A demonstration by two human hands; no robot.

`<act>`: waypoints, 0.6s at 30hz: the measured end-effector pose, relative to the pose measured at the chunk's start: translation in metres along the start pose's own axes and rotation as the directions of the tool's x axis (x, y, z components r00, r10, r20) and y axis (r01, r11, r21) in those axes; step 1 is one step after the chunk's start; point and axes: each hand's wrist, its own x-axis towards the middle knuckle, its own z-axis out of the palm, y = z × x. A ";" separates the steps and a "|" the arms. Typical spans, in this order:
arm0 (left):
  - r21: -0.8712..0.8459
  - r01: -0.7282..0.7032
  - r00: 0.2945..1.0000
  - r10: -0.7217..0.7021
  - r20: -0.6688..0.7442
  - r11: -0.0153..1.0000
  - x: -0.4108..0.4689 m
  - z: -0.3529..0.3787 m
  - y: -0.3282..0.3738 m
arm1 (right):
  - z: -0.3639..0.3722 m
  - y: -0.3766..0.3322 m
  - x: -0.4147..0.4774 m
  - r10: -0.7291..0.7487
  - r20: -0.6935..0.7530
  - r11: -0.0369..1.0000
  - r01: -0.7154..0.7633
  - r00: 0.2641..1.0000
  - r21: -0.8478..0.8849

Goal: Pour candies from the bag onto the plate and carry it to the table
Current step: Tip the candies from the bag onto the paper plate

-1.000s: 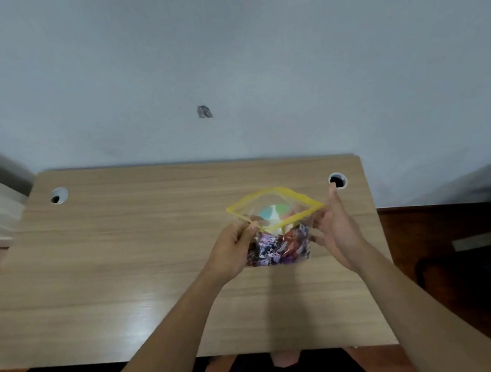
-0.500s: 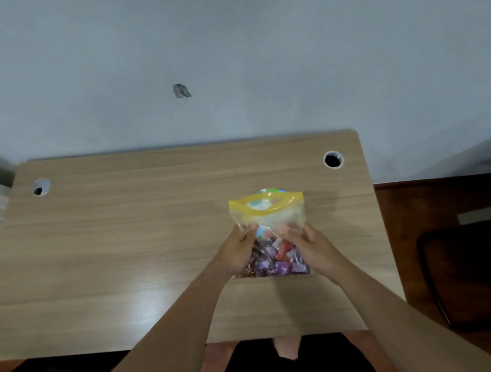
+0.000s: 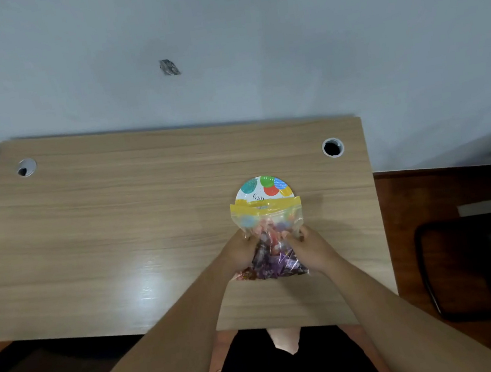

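Observation:
A clear plastic bag (image 3: 266,219) with a yellow zip strip holds several wrapped candies (image 3: 272,265), mostly purple and red. My left hand (image 3: 239,249) grips its left side and my right hand (image 3: 307,245) grips its right side, both around the bag's middle. The bag's yellow mouth points away from me and lies over the near part of a small round paper plate (image 3: 265,187) with coloured balloon spots. The plate rests on the wooden desk (image 3: 118,235), and only its far half shows.
The desk has two round cable holes, one at the far left (image 3: 25,167) and one at the far right (image 3: 332,147). A grey wall stands behind it. A dark chair (image 3: 485,262) sits on the floor to the right.
The bag's mouth, held wide open a second ago, has flattened and tipped forward. Both hands slid down to the bag's middle. The plate's far half has come into sight.

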 end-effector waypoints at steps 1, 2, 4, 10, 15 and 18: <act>0.014 0.034 0.999 -0.034 0.008 0.999 -0.001 0.000 0.003 | -0.001 0.000 0.001 0.010 0.003 1.000 -0.010 1.000 -0.020; 0.023 0.058 0.998 -0.058 0.003 0.998 0.000 0.001 0.003 | -0.001 0.001 0.004 0.015 0.017 0.999 -0.014 1.000 -0.035; 0.019 0.078 0.997 -0.078 -0.005 0.997 0.003 0.003 0.001 | -0.001 0.000 0.005 0.009 0.032 0.998 -0.008 0.999 -0.056; -0.008 0.107 0.994 -0.107 -0.010 0.994 0.004 0.005 -0.002 | 0.004 0.000 0.010 0.003 0.039 0.998 -0.001 0.999 -0.066; 0.006 0.123 0.992 -0.123 0.019 0.992 0.005 0.004 -0.005 | 0.008 0.005 0.014 0.046 0.039 0.997 -0.043 0.998 -0.069; 0.015 0.148 0.988 -0.149 0.030 0.989 0.006 0.005 -0.007 | 0.009 0.008 0.014 0.040 0.042 0.996 -0.036 0.998 -0.082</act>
